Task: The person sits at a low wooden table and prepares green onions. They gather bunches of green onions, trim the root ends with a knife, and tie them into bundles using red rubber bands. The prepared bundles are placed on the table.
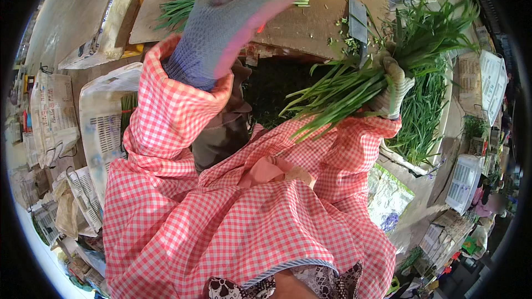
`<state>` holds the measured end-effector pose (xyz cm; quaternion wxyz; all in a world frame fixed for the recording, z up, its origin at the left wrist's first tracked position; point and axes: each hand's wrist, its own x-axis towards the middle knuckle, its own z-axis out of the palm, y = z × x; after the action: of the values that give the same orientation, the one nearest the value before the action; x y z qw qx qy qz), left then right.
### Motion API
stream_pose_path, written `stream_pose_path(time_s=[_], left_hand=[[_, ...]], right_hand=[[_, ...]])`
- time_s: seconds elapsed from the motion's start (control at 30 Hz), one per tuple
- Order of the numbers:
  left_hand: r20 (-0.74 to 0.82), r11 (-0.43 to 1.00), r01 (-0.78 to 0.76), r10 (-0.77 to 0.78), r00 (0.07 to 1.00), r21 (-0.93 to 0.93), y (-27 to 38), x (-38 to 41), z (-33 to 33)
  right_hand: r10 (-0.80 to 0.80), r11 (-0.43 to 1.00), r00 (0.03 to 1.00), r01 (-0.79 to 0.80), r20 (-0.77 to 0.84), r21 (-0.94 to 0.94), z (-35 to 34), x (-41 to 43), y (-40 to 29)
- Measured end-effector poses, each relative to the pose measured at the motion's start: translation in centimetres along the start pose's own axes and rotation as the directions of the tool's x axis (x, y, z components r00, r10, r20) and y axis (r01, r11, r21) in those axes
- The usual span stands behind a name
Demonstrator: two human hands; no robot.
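My left hand, in a grey-purple and pink knitted glove, is raised over a wooden board. It is blurred and partly cut off by the top edge, with a gap between thumb and fingers and nothing visible in it. My right hand, in a pale knitted glove, grips a bunch of long flat green leaves, which look like Chinese chives. The leaves stick out on both sides of the fist. A cleaver lies on the board just beyond that hand, among cut green bits.
Another green bunch lies at the board's left. A crate of loose leaves stands at my right, and a white plastic crate with a tied bunch at my left. A foam box sits beyond it. A dark opening gapes below the board.
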<state>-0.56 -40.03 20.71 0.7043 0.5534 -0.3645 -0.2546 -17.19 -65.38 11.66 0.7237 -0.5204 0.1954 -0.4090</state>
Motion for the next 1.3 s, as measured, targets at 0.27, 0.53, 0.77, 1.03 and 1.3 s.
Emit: stream_pose_path(time_s=[0.27,0.53,0.77,1.03,1.3], left_hand=[[0.239,0.894,0.447,-0.425,0.873,-0.044,-16.7,-5.9,-0.6],[0.562,0.351,0.655,-0.337,0.755,-0.669,-17.9,-6.8,4.6],[0.347,0.061,0.457,-0.565,0.749,-0.887,-20.8,-8.1,4.8],[0.435,0.080,0.545,-0.510,0.742,-0.835,-21.0,-7.6,4.2],[0.328,0.203,0.562,-0.635,0.699,-0.802,-21.2,-7.7,4.8]], right_hand=[[0.139,0.952,0.980,-0.172,0.143,0.254,1.7,-0.5,0.9],[0.114,0.990,0.993,-0.109,0.043,-0.089,5.6,2.2,3.8],[0.074,0.507,0.958,0.202,0.277,-0.838,-1.8,3.1,12.0],[0.302,0.626,0.953,-0.180,0.023,-0.759,-8.6,-4.5,12.6],[0.568,0.654,0.820,-0.403,0.064,-0.641,0.8,-8.8,7.1]])
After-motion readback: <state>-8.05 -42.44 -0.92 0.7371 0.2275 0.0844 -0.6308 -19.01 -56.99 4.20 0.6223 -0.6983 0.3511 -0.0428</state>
